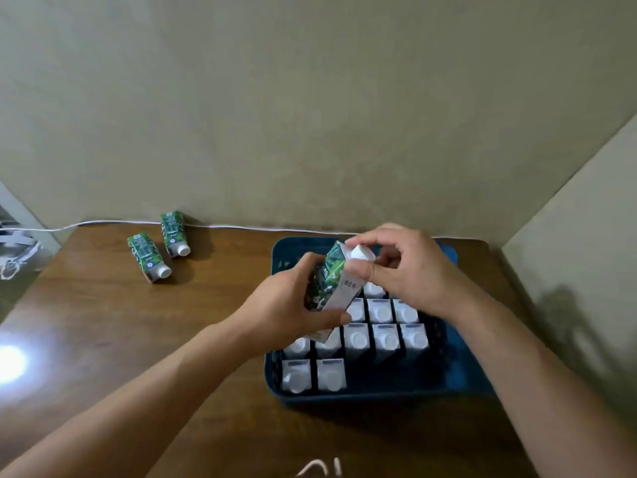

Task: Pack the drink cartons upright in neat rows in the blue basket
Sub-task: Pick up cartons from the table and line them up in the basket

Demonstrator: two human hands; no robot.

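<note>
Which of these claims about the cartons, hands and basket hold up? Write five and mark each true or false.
1. Both hands hold one carton above the blue basket. True: the left hand grips the held carton by its body, and the right hand pinches its top.
2. The held carton is tilted. True.
3. Three cartons lie on the table. False: two loose cartons lie there.
4. The loose cartons stand upright. False: they lie on their sides.
5. The basket's nearest row is full. False: it holds only two packed cartons, at its left.
</note>
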